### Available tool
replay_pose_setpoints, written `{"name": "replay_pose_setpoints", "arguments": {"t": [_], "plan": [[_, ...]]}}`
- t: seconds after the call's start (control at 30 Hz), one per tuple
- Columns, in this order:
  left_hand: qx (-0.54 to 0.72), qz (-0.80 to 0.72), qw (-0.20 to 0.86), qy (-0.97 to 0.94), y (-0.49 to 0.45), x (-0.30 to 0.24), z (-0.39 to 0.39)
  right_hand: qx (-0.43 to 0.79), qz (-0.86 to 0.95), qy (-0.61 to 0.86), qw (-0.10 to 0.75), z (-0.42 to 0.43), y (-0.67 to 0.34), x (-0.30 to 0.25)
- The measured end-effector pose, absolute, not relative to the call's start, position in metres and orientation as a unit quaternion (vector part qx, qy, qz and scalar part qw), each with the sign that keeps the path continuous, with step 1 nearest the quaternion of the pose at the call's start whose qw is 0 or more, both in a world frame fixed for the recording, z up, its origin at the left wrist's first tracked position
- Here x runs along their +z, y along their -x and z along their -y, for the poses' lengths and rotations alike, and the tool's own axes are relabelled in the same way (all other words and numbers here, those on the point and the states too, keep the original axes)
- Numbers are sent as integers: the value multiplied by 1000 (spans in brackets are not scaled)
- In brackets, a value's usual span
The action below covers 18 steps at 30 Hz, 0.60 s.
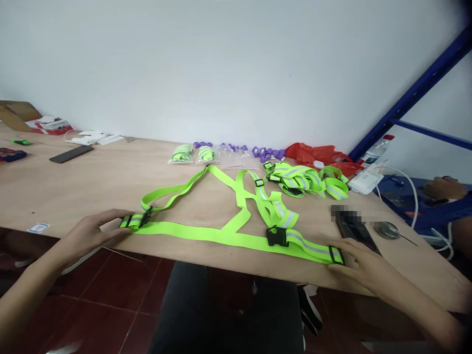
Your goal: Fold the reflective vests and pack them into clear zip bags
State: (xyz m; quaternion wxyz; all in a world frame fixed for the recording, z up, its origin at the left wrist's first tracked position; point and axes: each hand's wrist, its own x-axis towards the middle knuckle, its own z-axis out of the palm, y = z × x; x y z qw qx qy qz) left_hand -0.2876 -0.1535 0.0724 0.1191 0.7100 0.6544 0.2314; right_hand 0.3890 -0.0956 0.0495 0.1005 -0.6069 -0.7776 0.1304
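Note:
A neon-yellow reflective vest of elastic straps (206, 233) lies spread over the front of the wooden table, its waist strap stretched sideways. At the strap's left end, by a black slider and a buckle (146, 216), my left hand (98, 228) pinches the folded band. My right hand (363, 260) grips the other end at a black adjuster (335, 254), thumb below and fingers above. A black side-release buckle (277, 237) sits on the band inward from that hand. The shoulder straps run back loosely, one looped with grey reflective tape showing.
Behind lie a heap of similar straps (298, 178), bagged vests (182, 153), purple pieces (268, 153) and a red plastic bag (319, 155). A dark phone-like object (356, 228) is near my right hand. A blue metal frame (416, 93) and another person's hand (446, 188) are at right.

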Motion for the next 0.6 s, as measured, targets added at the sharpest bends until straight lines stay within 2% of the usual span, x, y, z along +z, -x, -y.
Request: {"name": "replay_pose_setpoints", "arguments": {"t": [0.13, 0.27, 0.47, 0.6], "plan": [[238, -648, 134, -711, 266, 75, 155, 111, 783, 590, 160, 87, -354, 54], [264, -605, 146, -737, 242, 75, 154, 122, 825, 499, 235, 85, -269, 62], [281, -596, 170, -733, 232, 64, 155, 196, 887, 344, 239, 95, -106, 61], [311, -581, 185, -729, 235, 54, 158, 175, 913, 319, 184, 95, -29, 54]]}}
